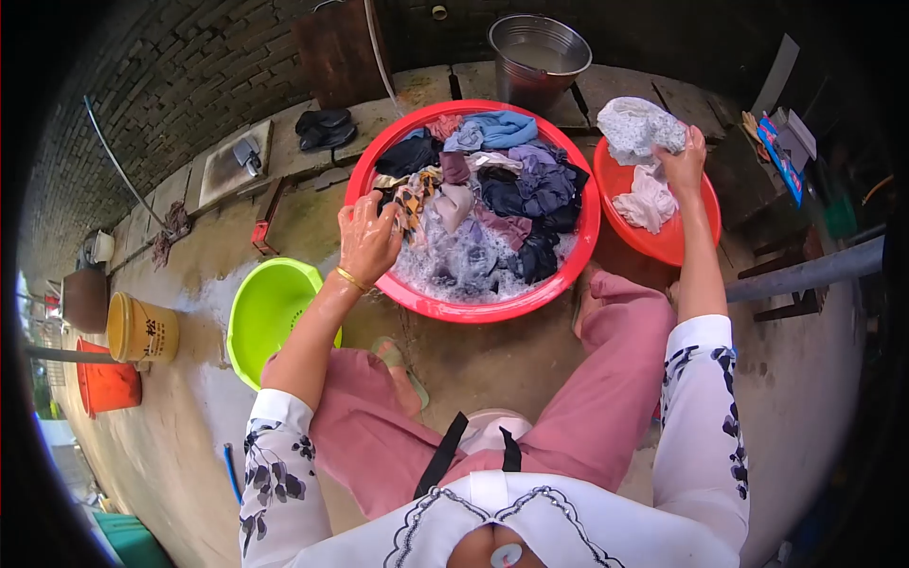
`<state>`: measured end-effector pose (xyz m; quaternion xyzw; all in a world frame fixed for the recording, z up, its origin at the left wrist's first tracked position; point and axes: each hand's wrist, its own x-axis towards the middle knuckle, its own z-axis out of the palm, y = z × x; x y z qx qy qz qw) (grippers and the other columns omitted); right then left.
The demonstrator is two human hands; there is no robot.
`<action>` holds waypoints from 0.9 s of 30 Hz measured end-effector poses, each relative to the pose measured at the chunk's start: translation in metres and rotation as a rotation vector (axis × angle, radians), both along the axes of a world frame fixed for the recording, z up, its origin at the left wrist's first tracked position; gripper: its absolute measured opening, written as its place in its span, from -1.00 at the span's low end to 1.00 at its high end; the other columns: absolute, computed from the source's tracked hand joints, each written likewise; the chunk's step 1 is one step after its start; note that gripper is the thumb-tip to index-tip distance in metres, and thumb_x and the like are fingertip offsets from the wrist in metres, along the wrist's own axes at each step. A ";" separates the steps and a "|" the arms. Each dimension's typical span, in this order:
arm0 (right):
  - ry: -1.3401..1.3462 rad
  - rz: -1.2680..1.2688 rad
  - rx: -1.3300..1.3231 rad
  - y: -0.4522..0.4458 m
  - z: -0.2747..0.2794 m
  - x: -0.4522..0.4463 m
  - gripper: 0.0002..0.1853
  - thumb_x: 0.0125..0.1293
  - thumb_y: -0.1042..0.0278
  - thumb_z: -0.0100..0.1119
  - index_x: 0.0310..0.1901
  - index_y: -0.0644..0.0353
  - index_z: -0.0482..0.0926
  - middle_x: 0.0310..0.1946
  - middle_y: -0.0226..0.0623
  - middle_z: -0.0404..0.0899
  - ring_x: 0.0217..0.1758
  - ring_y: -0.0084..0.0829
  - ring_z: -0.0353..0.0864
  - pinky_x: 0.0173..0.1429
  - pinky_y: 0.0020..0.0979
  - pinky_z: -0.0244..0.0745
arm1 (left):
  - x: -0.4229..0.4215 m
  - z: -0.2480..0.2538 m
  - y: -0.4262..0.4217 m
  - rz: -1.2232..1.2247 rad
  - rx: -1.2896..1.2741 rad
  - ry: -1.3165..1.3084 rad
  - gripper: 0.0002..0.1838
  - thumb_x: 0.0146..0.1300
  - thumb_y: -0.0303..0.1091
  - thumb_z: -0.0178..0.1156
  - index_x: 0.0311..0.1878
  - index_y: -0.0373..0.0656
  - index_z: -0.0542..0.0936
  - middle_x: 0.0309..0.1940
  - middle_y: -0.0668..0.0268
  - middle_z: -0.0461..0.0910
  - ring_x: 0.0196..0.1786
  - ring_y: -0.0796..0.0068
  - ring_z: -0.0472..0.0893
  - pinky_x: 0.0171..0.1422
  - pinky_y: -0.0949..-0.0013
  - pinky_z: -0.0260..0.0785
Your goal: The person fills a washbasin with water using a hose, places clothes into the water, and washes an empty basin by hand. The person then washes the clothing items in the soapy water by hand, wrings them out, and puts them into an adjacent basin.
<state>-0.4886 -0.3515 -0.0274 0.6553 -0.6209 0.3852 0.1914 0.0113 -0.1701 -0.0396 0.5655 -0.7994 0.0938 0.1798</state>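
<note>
A large red basin (473, 309) in front of me holds a heap of wet, dark and coloured clothes in foamy water. At its left rim, my left hand (369, 237) has its fingers bent and closed on the edge of an orange-and-black patterned cloth (415, 197); the fingertips are partly hidden. My right hand (682, 163) grips a white speckled garment (636, 131), bunched up over the smaller orange-red basin (696, 241). Inside that basin lies another white cloth (648, 201).
A metal bucket (540, 71) with water stands behind the large basin. Left of my knee is a green basin (270, 308). Farther left are a yellow bucket (142, 328) and an orange bucket (109, 377). A grey pole (805, 272) juts in from the right.
</note>
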 end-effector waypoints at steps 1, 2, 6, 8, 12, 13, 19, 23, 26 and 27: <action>0.022 -0.254 0.318 0.017 0.009 -0.004 -0.49 -0.11 0.27 0.34 -0.03 0.13 0.49 0.13 -0.01 0.33 0.18 0.05 0.33 0.18 -0.11 0.30 | 0.007 -0.001 0.006 0.029 -0.036 0.023 -0.57 -0.14 -0.38 0.20 -0.08 -0.13 0.47 0.03 0.07 0.35 0.10 0.15 0.34 0.07 0.06 0.11; 0.000 -0.336 0.560 0.034 0.027 -0.005 -0.40 -0.11 0.28 0.35 0.05 0.17 0.45 0.16 -0.01 0.31 0.21 0.00 0.32 0.22 -0.15 0.29 | 0.013 0.000 0.012 0.041 -0.048 0.028 -0.57 -0.14 -0.38 0.20 -0.08 -0.13 0.47 0.03 0.07 0.35 0.10 0.15 0.34 0.07 0.06 0.11; 0.009 -0.238 0.912 0.046 0.019 -0.023 -0.42 -0.11 0.37 0.33 0.05 0.24 0.47 0.03 0.00 0.47 0.11 -0.11 0.46 0.19 -0.23 0.34 | 0.030 -0.005 0.033 0.103 -0.072 0.004 -0.60 -0.15 -0.37 0.18 -0.12 -0.12 0.49 0.02 0.06 0.35 0.10 0.15 0.34 0.06 0.06 0.11; -0.015 0.158 1.007 0.038 0.009 -0.010 -0.58 -0.16 0.38 0.32 -0.14 0.20 0.58 -0.20 0.00 0.59 -0.05 -0.13 0.57 0.02 -0.22 0.43 | 0.033 -0.008 0.035 0.107 -0.040 0.002 -0.64 -0.14 -0.35 0.18 -0.17 -0.13 0.49 0.00 0.06 0.36 0.10 0.15 0.33 0.06 0.05 0.11; 0.084 0.475 1.070 0.014 -0.004 0.068 -0.64 -0.12 0.39 0.31 -0.20 0.29 0.59 -0.22 -0.04 0.60 -0.11 -0.14 0.59 -0.01 -0.30 0.45 | 0.036 -0.041 0.032 0.119 0.064 -0.009 -0.70 -0.14 -0.35 0.17 -0.23 -0.13 0.52 -0.07 0.08 0.37 0.07 0.15 0.34 0.04 0.01 0.13; 0.103 0.541 1.029 0.006 -0.015 0.092 -0.63 -0.10 0.38 0.31 -0.18 0.29 0.58 -0.21 -0.04 0.60 -0.11 -0.13 0.59 -0.01 -0.28 0.45 | 0.036 -0.051 0.030 0.123 0.088 -0.006 -0.72 -0.15 -0.36 0.17 -0.26 -0.12 0.54 -0.12 0.09 0.39 0.04 0.15 0.35 0.01 0.03 0.15; 0.354 0.955 1.180 -0.017 -0.120 0.239 -0.68 -0.06 0.41 0.15 -0.18 0.21 0.59 -0.24 -0.01 0.60 -0.10 -0.06 0.57 -0.01 -0.20 0.45 | 0.050 -0.148 -0.007 0.279 0.381 -0.054 -0.71 -0.13 -0.31 0.19 -0.23 -0.04 0.57 -0.19 0.19 0.43 -0.03 0.20 0.42 -0.11 0.11 0.25; 0.711 1.080 1.068 0.002 -0.183 0.323 -0.76 -0.03 0.44 0.10 -0.26 0.19 0.62 -0.31 -0.05 0.61 -0.17 -0.10 0.61 -0.12 -0.13 0.49 | 0.051 -0.201 -0.056 0.415 0.523 0.089 -0.61 -0.12 -0.31 0.21 -0.11 -0.04 0.53 -0.14 0.17 0.43 0.00 0.15 0.43 -0.06 0.07 0.31; 0.665 1.300 0.865 0.038 -0.242 0.354 -0.84 -0.08 0.43 0.16 -0.38 0.16 0.58 -0.19 -0.18 0.53 0.01 -0.20 0.47 -0.04 -0.18 0.39 | 0.036 -0.219 -0.103 0.486 0.542 0.219 -0.54 -0.05 -0.35 0.15 0.03 -0.05 0.48 -0.13 0.12 0.41 0.01 0.11 0.42 -0.07 0.05 0.33; 0.710 1.366 0.781 0.052 -0.276 0.357 -0.83 -0.04 0.40 0.16 -0.34 0.16 0.56 -0.13 -0.20 0.48 0.15 -0.23 0.36 0.05 -0.11 0.29 | 0.031 -0.227 -0.120 0.531 0.526 0.272 -0.52 -0.05 -0.33 0.18 0.04 -0.06 0.46 -0.09 0.11 0.40 0.04 0.10 0.41 -0.05 0.05 0.34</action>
